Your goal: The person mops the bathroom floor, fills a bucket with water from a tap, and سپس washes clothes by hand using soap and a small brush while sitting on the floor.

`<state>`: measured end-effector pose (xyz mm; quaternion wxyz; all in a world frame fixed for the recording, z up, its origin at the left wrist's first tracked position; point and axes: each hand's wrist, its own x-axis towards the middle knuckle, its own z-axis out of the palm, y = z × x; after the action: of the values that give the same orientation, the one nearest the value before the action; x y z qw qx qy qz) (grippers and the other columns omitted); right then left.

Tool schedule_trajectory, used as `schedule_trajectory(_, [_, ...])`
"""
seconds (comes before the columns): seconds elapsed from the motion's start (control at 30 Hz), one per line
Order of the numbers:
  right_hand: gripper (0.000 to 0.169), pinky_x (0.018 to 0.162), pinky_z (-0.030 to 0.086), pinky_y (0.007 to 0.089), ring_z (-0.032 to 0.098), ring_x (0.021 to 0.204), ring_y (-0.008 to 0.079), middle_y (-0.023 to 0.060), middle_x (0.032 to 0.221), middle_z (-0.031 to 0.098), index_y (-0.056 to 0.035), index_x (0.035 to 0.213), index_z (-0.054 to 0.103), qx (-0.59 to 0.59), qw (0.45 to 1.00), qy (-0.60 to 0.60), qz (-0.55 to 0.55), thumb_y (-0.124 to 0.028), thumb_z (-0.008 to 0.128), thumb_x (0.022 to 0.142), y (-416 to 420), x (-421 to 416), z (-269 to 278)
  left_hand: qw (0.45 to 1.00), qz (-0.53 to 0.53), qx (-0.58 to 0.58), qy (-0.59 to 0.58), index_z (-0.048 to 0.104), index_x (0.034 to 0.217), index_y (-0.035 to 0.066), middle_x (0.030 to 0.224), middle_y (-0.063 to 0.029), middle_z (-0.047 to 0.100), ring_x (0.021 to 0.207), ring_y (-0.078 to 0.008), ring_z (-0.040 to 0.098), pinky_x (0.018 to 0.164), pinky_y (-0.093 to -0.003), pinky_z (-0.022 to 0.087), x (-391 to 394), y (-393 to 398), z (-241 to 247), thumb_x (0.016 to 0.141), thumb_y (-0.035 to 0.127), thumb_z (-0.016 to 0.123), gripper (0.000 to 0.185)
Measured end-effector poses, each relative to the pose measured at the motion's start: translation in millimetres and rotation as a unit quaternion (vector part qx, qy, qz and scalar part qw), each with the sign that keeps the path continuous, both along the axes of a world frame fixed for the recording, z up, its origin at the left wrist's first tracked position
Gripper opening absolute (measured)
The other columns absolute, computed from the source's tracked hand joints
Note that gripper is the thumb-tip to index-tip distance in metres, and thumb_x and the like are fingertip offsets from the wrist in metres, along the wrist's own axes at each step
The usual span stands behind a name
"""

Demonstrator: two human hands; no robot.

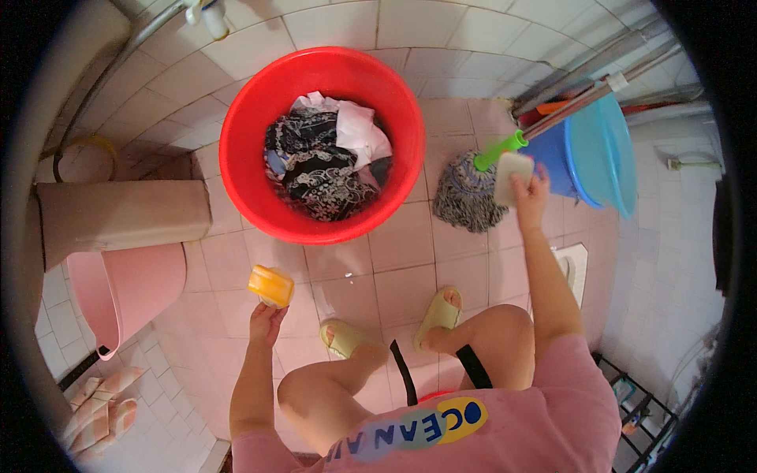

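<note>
My left hand (pixel 269 324) grips a yellow-orange block (pixel 271 286), either a soap bar or a small soap box, over the pink floor at left. At right, my right hand (pixel 533 192) holds a flat white rectangular piece (pixel 512 179), possibly a lid or a soap bar, in front of a string mop head (pixel 467 195). Between and beyond both hands stands a large red plastic basin (pixel 322 232). Inside it lie heaped clothes: a black patterned garment (pixel 322 180) and a pale pink cloth (pixel 361 135). Neither hand touches the basin.
Blue plastic tubs (pixel 600 154) lean at the back right beside the mop's green socket (pixel 501 150). A white squat-toilet edge (pixel 572 275) shows at right, a black wire rack (pixel 639 408) lower right. A pink bucket (pixel 145 295) and striped towel (pixel 103 414) are at left.
</note>
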<state>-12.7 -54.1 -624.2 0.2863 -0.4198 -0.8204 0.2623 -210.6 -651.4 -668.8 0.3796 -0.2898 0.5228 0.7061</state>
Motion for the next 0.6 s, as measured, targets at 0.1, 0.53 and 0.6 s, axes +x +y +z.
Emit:
schedule_trajectory(0.1, [0.033,0.093,0.034,0.0358,0.036,0.121,0.0311,0.0235,0.133,0.034,-0.0059,0.097,0.065,0.117,0.993,-0.015,-0.007,-0.030,0.071,0.075,48.0,-26.2,12.1,1.000,-0.005,0.012,0.012,0.051,0.109,-0.005,0.108,-0.0146,0.057,0.099,-0.0260,0.058,0.090,-0.0395,0.048,-9.4,-18.9,-38.6,0.083,-0.007,0.045,0.027])
schedule_trajectory(0.53, [0.040,0.070,0.045,0.0332,0.059,0.076,0.0235,0.0118,0.081,0.062,-0.0040,0.086,0.068,0.056,0.993,-0.081,-0.066,-0.042,0.070,0.073,125.6,-73.4,32.5,0.998,0.067,0.008,0.006,0.051,0.107,-0.007,0.105,-0.0166,0.058,0.096,-0.0277,0.059,0.085,-0.0397,0.052,-4.5,-47.6,-154.1,0.081,-0.010,0.043,0.027])
schedule_trajectory(0.6, [0.045,0.063,0.047,0.0333,0.061,0.063,0.0206,0.0095,0.070,0.065,-0.0051,0.086,0.068,0.105,0.988,-0.079,-0.078,-0.048,0.066,0.073,146.1,-63.6,48.3,0.998,0.061,0.011,0.003,0.051,0.107,-0.008,0.105,-0.0168,0.057,0.096,-0.0276,0.059,0.084,-0.0395,0.052,-2.1,-51.7,-166.0,0.081,-0.010,0.043,0.027])
